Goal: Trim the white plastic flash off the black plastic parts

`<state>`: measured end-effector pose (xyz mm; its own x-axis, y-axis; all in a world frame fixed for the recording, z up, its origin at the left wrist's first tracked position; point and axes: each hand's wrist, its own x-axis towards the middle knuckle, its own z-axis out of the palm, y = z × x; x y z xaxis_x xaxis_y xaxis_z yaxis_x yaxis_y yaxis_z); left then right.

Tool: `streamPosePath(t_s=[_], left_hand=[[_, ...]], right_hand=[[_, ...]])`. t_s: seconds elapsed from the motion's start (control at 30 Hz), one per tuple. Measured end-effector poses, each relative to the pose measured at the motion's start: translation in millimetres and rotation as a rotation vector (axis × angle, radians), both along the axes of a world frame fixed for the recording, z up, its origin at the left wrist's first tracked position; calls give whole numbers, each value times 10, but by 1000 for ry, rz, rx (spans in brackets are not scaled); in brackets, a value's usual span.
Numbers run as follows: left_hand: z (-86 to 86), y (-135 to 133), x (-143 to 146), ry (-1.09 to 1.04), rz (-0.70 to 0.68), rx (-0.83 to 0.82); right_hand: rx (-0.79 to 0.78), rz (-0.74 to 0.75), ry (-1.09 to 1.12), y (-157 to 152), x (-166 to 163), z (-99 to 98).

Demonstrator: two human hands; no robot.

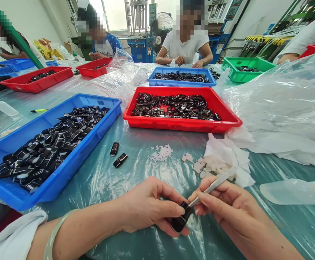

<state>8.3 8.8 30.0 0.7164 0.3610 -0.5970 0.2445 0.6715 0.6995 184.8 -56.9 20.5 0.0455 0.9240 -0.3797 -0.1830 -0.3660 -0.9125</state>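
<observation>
Between the thumb and fingers of my left hand (161,207) is a small glossy black part (179,222) with a pale line across it. My right hand (228,204) pinches metal tweezers (214,186), whose tip touches the upper end of that part. Two similar black pieces (120,160) lie on the plastic-covered table to the left. Beyond my hands are a pile of tiny white scraps (161,153) and some small pale pads (199,166) beside a crumpled white cloth (229,157).
A blue tray (51,196) on the left and a red tray (181,125) ahead hold many black pieces. A translucent bottle (293,191) lies at right, near clear plastic sheeting (282,101). Co-workers sit across the table behind another blue tray (181,83) and a green tray (248,76).
</observation>
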Motion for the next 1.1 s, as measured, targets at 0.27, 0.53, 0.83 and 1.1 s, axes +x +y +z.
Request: streamPosePath(t_s=[0.27,0.53,0.83,1.1], left_hand=[[0,-4,3,3,7,-9],[-4,4,7,4,-7,-7],[-6,2,-3,-2,0,-6],[-8,1,-29,-11,-5,8]], right_hand=[[3,0,-22,-23,2,-14],[12,-2,-15,-4,-11,-25],[-2,-5,-27,-31,-6,-20],[104,-163,-195,2,169,93]])
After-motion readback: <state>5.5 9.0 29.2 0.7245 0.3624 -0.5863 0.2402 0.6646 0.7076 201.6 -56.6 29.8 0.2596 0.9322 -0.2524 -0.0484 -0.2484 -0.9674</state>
